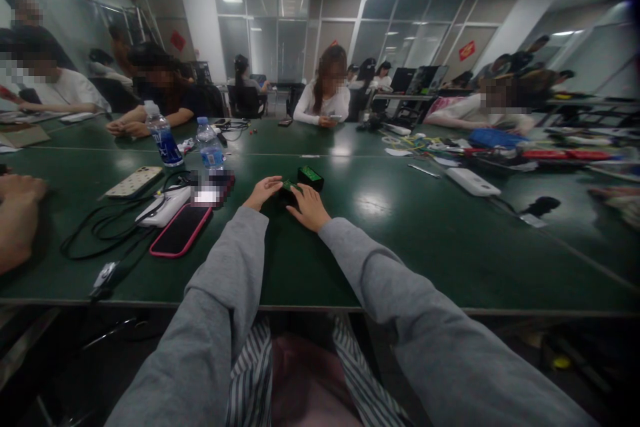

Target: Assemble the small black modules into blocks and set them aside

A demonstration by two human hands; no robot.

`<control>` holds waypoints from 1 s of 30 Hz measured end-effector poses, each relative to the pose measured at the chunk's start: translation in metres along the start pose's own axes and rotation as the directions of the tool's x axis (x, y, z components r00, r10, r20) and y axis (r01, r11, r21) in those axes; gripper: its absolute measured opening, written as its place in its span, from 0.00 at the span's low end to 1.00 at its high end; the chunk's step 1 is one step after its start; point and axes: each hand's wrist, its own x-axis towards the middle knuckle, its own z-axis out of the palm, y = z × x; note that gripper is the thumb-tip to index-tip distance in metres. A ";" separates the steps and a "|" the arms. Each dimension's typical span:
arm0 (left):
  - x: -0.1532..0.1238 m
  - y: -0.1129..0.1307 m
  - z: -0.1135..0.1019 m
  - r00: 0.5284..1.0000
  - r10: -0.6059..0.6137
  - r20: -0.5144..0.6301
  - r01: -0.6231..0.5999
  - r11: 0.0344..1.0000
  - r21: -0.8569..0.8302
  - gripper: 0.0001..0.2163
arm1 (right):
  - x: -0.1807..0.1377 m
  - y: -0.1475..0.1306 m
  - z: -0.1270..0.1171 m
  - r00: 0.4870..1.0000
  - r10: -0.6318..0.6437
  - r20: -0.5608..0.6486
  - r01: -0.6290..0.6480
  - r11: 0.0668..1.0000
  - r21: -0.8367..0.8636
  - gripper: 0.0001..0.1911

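Observation:
My left hand [263,192] reaches forward over the table, its fingers closed on the left side of a small dark piece with a green patterned top [289,185]. From the right, my right hand [311,207] has its fingertips on the same piece, thumb apart from the fingers. Much of this piece is hidden by the fingers, so its kind is unclear. Just behind my right fingers stands a small black box [311,178] with a bright green patterned top.
On the green table [400,253], a pink-edged phone [181,230], a white power strip [167,205], cables and two bottles [210,143] lie or stand to the left. Another power strip [473,181] and tangled wires [420,141] are at right. Several people sit around.

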 end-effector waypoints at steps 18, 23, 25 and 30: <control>0.013 -0.011 -0.003 0.994 0.013 -0.107 -0.017 0.999 -0.040 0.18 | -0.002 0.000 0.001 0.996 0.013 0.088 -0.025 0.991 0.133 0.36; 0.013 -0.009 -0.002 0.976 -0.006 -0.216 0.000 1.000 -0.026 0.14 | -0.004 -0.021 -0.006 0.981 -0.078 0.176 0.070 0.996 0.050 0.31; 0.012 -0.007 -0.001 0.979 -0.009 -0.206 0.004 1.000 -0.028 0.13 | -0.004 -0.023 -0.007 0.977 -0.096 0.189 0.090 0.995 0.038 0.30; 0.009 -0.006 0.001 0.984 -0.021 -0.175 0.014 0.999 -0.042 0.15 | -0.003 -0.020 -0.006 0.980 -0.109 0.169 0.099 0.993 0.066 0.31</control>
